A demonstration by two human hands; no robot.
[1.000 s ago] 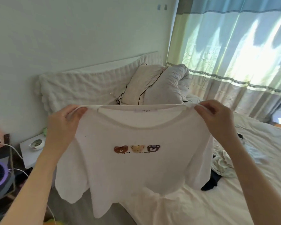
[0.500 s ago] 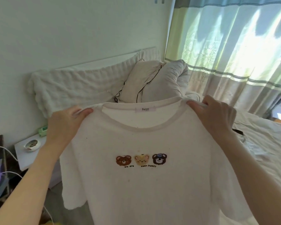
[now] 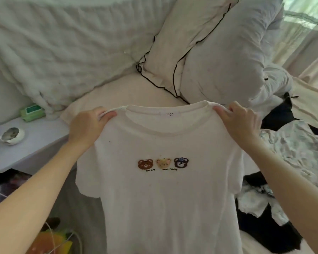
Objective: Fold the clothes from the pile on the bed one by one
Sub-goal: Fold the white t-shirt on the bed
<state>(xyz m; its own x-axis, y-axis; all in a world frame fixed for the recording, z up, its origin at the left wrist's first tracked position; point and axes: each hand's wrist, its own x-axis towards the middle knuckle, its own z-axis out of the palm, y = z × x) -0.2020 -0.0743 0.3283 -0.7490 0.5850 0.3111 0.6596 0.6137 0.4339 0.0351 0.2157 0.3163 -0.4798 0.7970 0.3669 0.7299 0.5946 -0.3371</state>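
I am holding a white T-shirt (image 3: 165,198) up by its shoulders, my left hand (image 3: 86,125) pinching the seam on one side of the collar and my right hand (image 3: 240,121) pinching the other, both with fingers curled over the fabric. The shirt is hanging between my hands and down toward me, its three-bear print facing me and its short sleeves drooping just under my wrists. Beyond my hands, the bed (image 3: 117,92) is offering a bare patch of sheet in front of the pillows (image 3: 200,48); below and outside my right forearm the pile of clothes (image 3: 264,208) is waiting, dark and pale pieces tangled together. Outside my left hand a nightstand (image 3: 35,143) is carrying a small dish (image 3: 12,137) and a green pack (image 3: 32,110). To do this step well, I am judging that I should be keeping both grips level and the shoulders taut, so the body hangs without twist, then laying it print-down on the bare sheet ahead, clear of the pile, smoothing the hem flat before folding the sleeves in.
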